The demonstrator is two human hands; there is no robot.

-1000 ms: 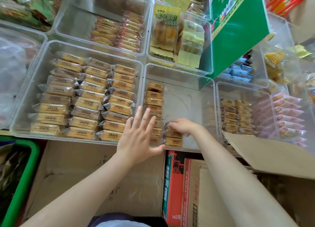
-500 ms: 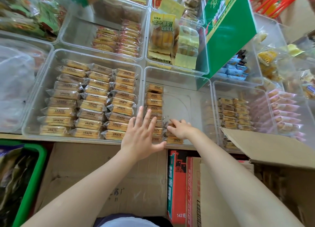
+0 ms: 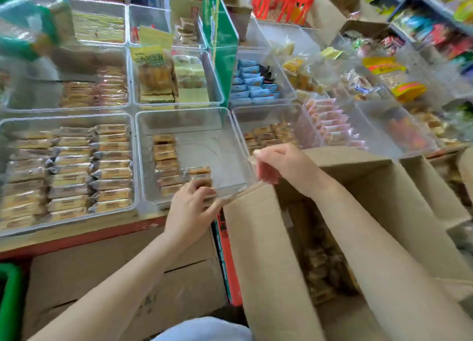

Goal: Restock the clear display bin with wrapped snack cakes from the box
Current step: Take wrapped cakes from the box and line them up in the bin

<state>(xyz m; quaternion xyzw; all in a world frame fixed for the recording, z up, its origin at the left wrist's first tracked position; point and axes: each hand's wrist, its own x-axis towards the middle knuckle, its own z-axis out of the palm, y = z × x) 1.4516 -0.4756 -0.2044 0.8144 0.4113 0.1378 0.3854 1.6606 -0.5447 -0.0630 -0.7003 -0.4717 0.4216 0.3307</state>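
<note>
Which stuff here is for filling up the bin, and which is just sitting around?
For the job:
clear bin
snack cakes
open box
left hand, at the bin's front edge
right hand, at the bin's right corner

Just sitting around:
full bin
blue packets
pink packets
green sign
red crate

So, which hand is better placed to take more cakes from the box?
The right hand: it hangs empty above the open box. The left hand rests at the bin front, on cakes.

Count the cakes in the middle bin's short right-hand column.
2 visible: the far cake, the near cake right behind the left hand, which may hide more.
</note>
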